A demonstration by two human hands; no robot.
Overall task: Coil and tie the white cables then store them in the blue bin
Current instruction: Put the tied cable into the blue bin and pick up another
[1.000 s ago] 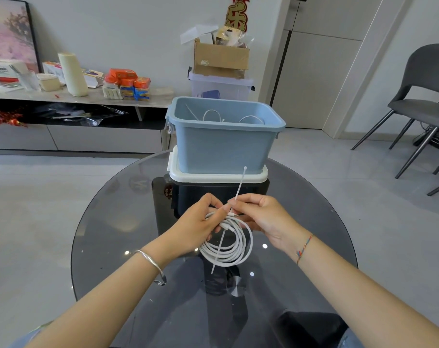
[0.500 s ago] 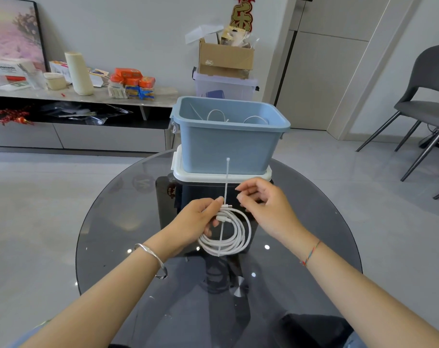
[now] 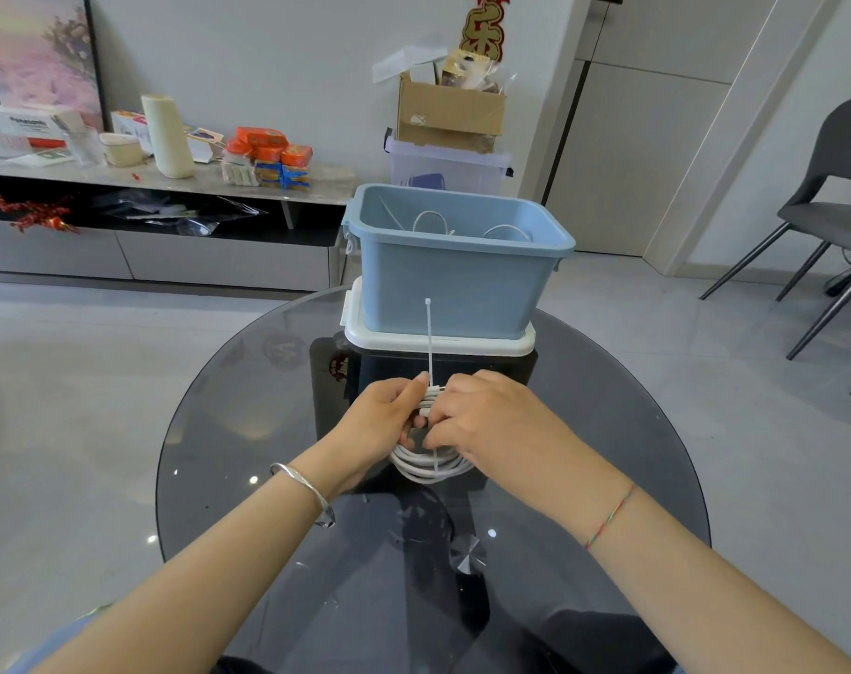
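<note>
Changed: right hand (image 3: 491, 420) has closed in against left hand (image 3: 382, 423). Both now curl round the top of the white cable coil (image 3: 428, 467), held over the glass table (image 3: 229, 430). Zip tie (image 3: 429, 333): upright, pinched between the fingertips. Blue bin (image 3: 462, 279): just behind the hands, on a white lid (image 3: 511, 345).

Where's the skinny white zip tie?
In the head view, mid-frame: the zip tie sticks up from the coiled white cable held by the left hand and right hand, in front of the blue bin.

Cardboard box (image 3: 450, 116) sits on a clear tub (image 3: 445, 168).
</note>
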